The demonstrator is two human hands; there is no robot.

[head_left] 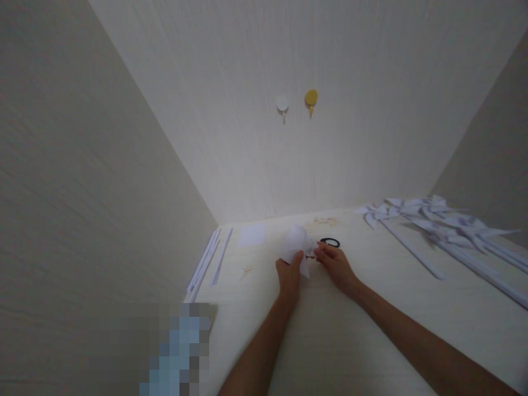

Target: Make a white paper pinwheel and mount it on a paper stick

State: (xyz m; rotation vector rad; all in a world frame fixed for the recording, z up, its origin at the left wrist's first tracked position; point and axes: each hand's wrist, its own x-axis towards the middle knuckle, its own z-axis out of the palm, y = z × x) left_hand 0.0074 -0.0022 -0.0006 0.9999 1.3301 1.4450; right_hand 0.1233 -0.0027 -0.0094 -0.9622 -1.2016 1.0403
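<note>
A white paper pinwheel head (296,240) with curled blades is held up over the middle of the table. My left hand (290,273) grips its lower left side, thumb against the paper. At its right edge, my right hand (333,263) has its fingers pinched together on the paper; whether they also hold something small cannot be made out. Just behind my right hand lies a black ring-shaped thing (330,242), partly covered by the fingers. A flat white paper square (252,235) rests on the table to the left.
Several finished paper pinwheels (447,225) on white sticks lie at the right. Rolled white paper sticks (204,261) lie along the left edge. Small brownish pieces (325,221) are near the back wall. Two hooks, one white (282,104) and one yellow (311,99), are on the wall.
</note>
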